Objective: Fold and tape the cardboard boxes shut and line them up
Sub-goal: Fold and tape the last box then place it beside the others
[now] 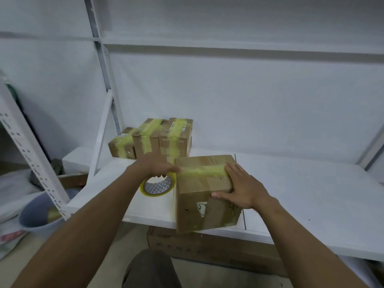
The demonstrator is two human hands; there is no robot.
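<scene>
A cardboard box stands at the front edge of the white shelf, with a strip of yellowish tape across its top. My right hand lies flat on the box's top right corner, thumb along the front face. My left hand grips a roll of yellowish tape just left of the box, the tape running from the roll onto the box top. Three taped boxes stand side by side at the back left of the shelf.
A white perforated upright slants at the left, with a blue-grey bowl and papers below it. A flat brown carton lies under the shelf. My knee shows at the bottom.
</scene>
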